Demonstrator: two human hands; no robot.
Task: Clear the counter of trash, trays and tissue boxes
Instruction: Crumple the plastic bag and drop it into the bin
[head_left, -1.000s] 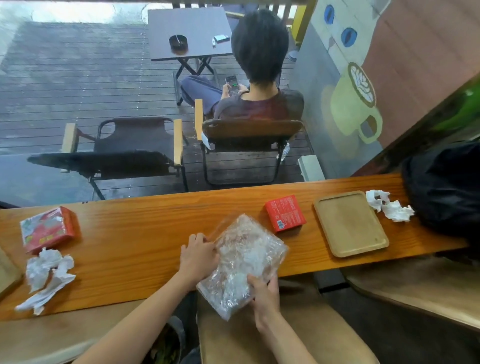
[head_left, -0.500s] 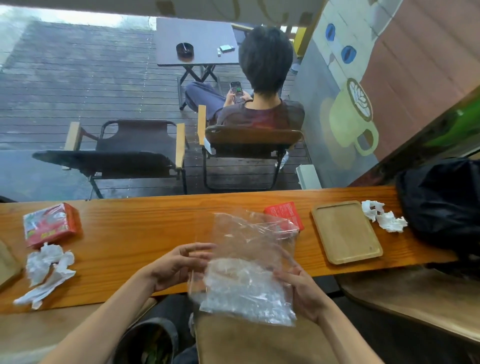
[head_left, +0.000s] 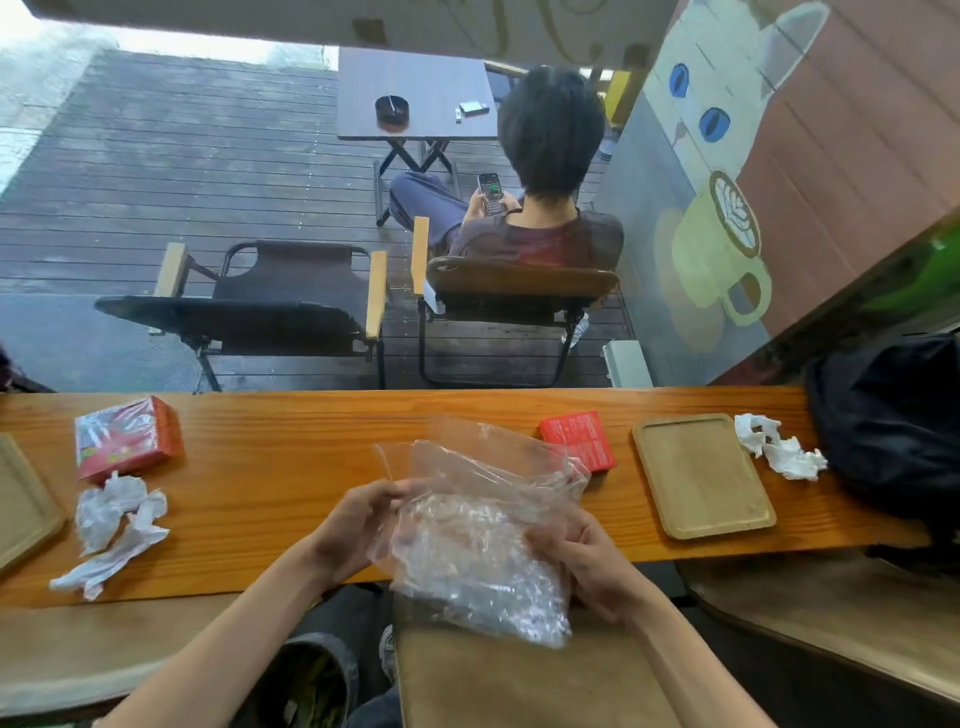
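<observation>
A clear plastic bag (head_left: 472, 540) with crumpled plastic inside hangs over the near edge of the wooden counter (head_left: 291, 447). My left hand (head_left: 358, 525) grips its left edge and my right hand (head_left: 576, 556) grips its right side. A red tissue box (head_left: 124, 436) and crumpled white tissues (head_left: 111, 525) lie on the left. A small red box (head_left: 579, 439), a wooden tray (head_left: 701, 473) and more crumpled tissue (head_left: 776, 452) sit on the right. Another tray's corner (head_left: 23, 509) shows at the far left.
A black bag (head_left: 893, 421) rests on the counter's right end. A brown stool (head_left: 519, 680) stands below the plastic bag, with a dark bin (head_left: 311, 675) to its left. Beyond the glass, a person sits on a chair on the deck.
The plastic bag was lifted off the counter and held up between both hands; its mouth now spreads wider. My view has tilted slightly.
</observation>
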